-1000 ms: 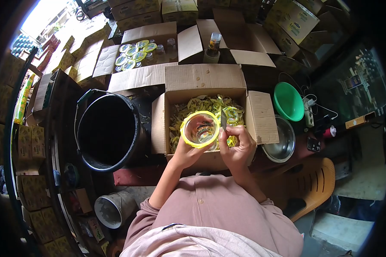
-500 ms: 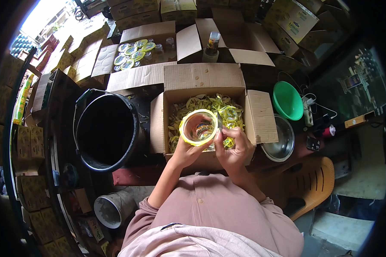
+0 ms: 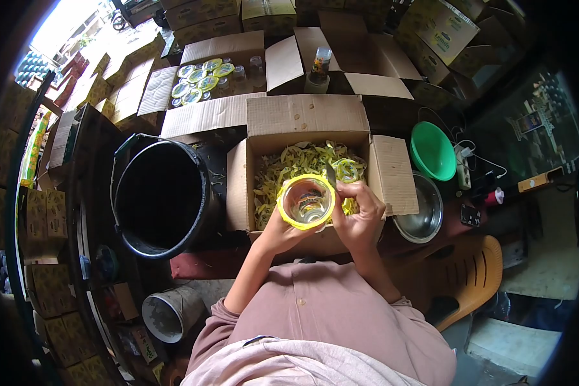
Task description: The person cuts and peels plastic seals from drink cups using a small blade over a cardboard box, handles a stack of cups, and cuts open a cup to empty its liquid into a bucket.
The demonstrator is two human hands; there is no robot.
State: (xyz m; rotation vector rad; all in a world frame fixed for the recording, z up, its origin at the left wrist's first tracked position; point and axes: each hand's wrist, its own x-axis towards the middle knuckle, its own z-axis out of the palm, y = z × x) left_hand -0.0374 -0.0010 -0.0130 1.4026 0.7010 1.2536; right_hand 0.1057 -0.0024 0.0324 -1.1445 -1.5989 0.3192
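Note:
My left hand (image 3: pixel 278 230) is wrapped around a clear plastic cup (image 3: pixel 311 206), whose mouth faces up towards me. A ragged yellow film edge (image 3: pixel 285 211) runs around the cup's rim. In my right hand (image 3: pixel 361 209) is a small dark knife (image 3: pixel 330 175), its blade pointing up and away beside the rim. Below both hands stands an open cardboard box (image 3: pixel 307 117) filled with yellow-green film scraps (image 3: pixel 273 170). Some round clear pieces with yellow edges (image 3: pixel 348 170) lie on the scraps at the right.
To the left stands a large black bucket (image 3: pixel 207 193). At the right are a green basin (image 3: pixel 433 151), a metal bowl (image 3: pixel 434 222) and an orange chair (image 3: pixel 489 270). Behind, an open box (image 3: pixel 222 45) holds yellow-lidded cups (image 3: pixel 207 83), and a bottle-like container (image 3: pixel 320 63) stands nearby.
The cup has moved a little right and towards me, and its mouth has turned. My right hand has shifted slightly right and up with the knife.

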